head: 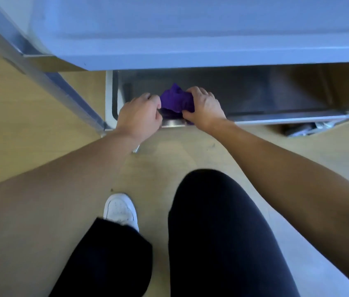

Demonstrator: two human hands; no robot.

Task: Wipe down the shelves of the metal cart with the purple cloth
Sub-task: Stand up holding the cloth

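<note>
lower shelf [255,97]: metal, cloth [175,99] bunched at front left | floor [30,125]: pale wood, bears cart [190,54], white shoe [120,209]

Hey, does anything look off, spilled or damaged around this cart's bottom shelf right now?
Nothing looks spilled or damaged. One small oddity: the purple cloth is bunched into a wad, held between the left hand and the right hand near the front edge of the lower shelf, not spread flat for wiping.
</note>
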